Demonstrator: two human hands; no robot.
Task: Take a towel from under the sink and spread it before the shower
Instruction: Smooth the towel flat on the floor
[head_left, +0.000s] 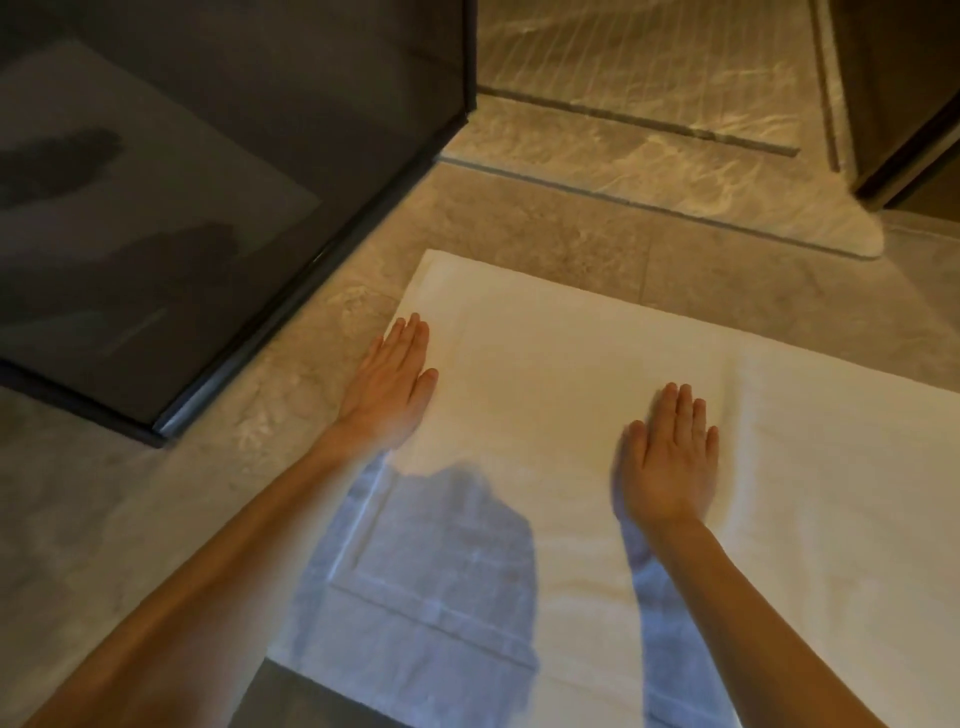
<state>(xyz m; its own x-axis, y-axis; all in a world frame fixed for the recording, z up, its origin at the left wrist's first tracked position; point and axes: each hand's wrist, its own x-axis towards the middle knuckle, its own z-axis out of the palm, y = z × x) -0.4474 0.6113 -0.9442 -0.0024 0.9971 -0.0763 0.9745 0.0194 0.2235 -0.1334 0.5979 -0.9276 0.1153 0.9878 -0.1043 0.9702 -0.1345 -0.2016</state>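
A stone-patterned tile floor (519, 218) fills most of the frame, pale beige with lighter veining. In the upper left of the frame stands a dark glass shower panel (208, 182) in a dark frame, its lower edge running diagonally down toward the left centre. At the upper right edge a dark wooden door or cabinet side (904, 104) is partly seen.

A white towel (571, 353) lies spread flat on the floor across the centre and lower right of the frame, its left edge just beside the shower panel's base and apart from it. A bluish shadow falls over its lower part.

Both bare forearms reach in from the bottom of the frame. The left hand (389, 384) rests palm down at the towel's left edge, fingers straight and together, gripping nothing. The right hand (670, 457) lies flat on the towel's middle, fingers extended and slightly blurred, also gripping nothing.
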